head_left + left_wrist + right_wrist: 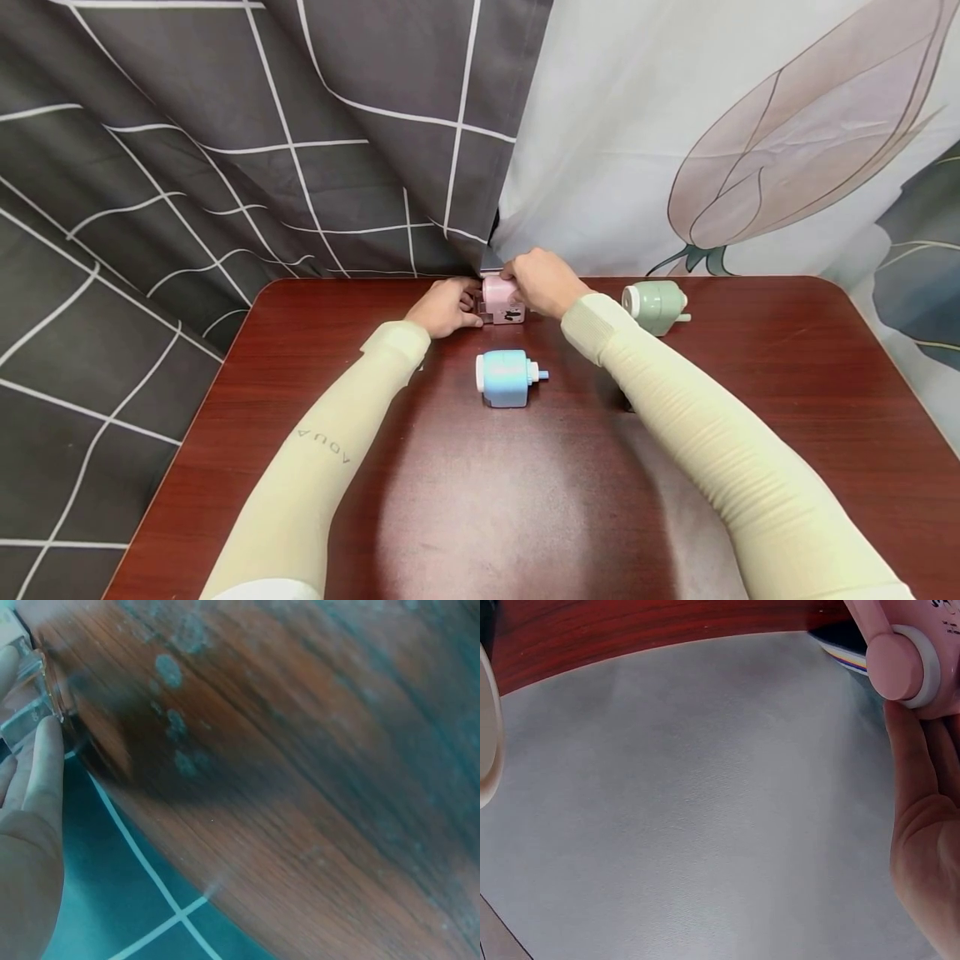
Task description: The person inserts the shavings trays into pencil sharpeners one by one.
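Note:
A pink crank pencil sharpener [501, 298] stands at the table's far edge, between both hands. My left hand [444, 307] holds its left end, thumb in front and fingers behind. In the left wrist view the fingertips lie on a clear plastic part [28, 705] of it. From above and the right, my right hand [549, 283] grips the pink body. The right wrist view shows the pink crank knob [895, 667] beside the fingers; some fingertips are hidden. Nearer me sits a light blue crank sharpener [506, 379], and a green one [654, 307] stands right of my right wrist.
The dark red wooden table [315, 383] ends at a grey checked curtain [360, 183] and a white flowered curtain [600, 167] just behind the pink sharpener. A small dark object, mostly covered by my right forearm, lies on the table.

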A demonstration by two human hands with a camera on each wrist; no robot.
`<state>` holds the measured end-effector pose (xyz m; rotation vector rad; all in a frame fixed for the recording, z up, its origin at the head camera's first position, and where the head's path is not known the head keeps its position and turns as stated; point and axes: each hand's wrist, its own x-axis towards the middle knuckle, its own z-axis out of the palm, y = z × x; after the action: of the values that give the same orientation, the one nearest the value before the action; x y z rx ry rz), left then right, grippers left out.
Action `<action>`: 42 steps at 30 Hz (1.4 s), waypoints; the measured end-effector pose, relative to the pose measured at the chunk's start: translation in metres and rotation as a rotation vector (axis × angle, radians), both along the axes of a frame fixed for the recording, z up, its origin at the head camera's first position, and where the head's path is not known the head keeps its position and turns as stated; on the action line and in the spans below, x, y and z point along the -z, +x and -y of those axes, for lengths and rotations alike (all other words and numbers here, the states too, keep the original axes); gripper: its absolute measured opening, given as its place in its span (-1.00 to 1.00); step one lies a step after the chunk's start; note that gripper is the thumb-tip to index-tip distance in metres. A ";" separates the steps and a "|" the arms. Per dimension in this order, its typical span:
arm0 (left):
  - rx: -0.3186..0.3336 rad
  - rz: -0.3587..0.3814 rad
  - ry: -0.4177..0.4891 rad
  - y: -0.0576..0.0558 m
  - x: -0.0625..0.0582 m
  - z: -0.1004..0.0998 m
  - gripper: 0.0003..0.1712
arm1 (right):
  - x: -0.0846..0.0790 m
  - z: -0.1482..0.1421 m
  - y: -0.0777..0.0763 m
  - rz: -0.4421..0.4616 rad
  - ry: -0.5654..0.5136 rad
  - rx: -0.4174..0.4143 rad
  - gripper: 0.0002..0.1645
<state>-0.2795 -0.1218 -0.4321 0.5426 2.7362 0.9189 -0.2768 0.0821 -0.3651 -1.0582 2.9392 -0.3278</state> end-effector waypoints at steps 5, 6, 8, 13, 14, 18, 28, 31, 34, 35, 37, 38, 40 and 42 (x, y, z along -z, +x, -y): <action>-0.004 0.006 -0.008 0.000 0.000 -0.001 -0.32 | 0.001 0.000 0.000 -0.006 -0.005 -0.003 -0.85; -0.004 0.007 -0.010 -0.001 0.000 -0.001 -0.32 | 0.001 0.000 0.000 -0.006 -0.002 -0.002 -0.85; -0.006 0.011 -0.014 -0.001 0.000 -0.001 -0.31 | 0.001 0.000 0.000 -0.004 0.002 0.002 -0.85; -0.009 0.018 -0.016 -0.003 0.001 -0.001 -0.33 | 0.002 0.001 -0.001 0.002 0.005 0.008 -0.85; -0.009 0.019 -0.018 -0.003 0.001 -0.001 -0.33 | 0.003 0.001 -0.001 0.000 0.005 0.006 -0.84; -0.008 0.015 -0.029 -0.004 0.002 -0.001 -0.35 | 0.002 0.002 -0.001 -0.010 0.008 -0.002 -0.84; -0.010 0.014 -0.053 -0.002 -0.003 -0.003 -0.39 | 0.001 0.001 0.000 -0.004 0.005 0.002 -0.83; -0.010 0.006 -0.060 -0.002 -0.003 -0.003 -0.40 | 0.002 0.001 0.000 -0.004 0.004 -0.001 -0.82; -0.007 0.000 -0.066 -0.003 -0.003 -0.004 -0.41 | 0.002 0.001 0.000 -0.002 0.002 -0.002 -0.81; -0.006 -0.001 -0.067 -0.003 -0.003 -0.004 -0.42 | 0.002 0.001 0.000 0.000 0.002 -0.001 -0.81; -0.005 -0.006 -0.070 -0.002 -0.003 -0.004 -0.43 | 0.002 0.001 0.000 0.002 0.003 0.001 -0.81; -0.005 -0.009 -0.072 -0.002 -0.003 -0.005 -0.44 | 0.002 0.001 0.000 0.002 0.005 0.002 -0.81; -0.006 -0.013 -0.073 -0.001 -0.004 -0.005 -0.46 | 0.001 0.001 0.000 0.002 0.009 0.004 -0.82; -0.008 -0.015 -0.071 0.000 -0.005 -0.006 -0.49 | 0.001 0.001 0.000 -0.002 0.012 0.005 -0.81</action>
<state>-0.2799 -0.1158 -0.4276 0.5276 2.7739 0.8185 -0.2766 0.0813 -0.3666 -1.0504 2.9428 -0.3088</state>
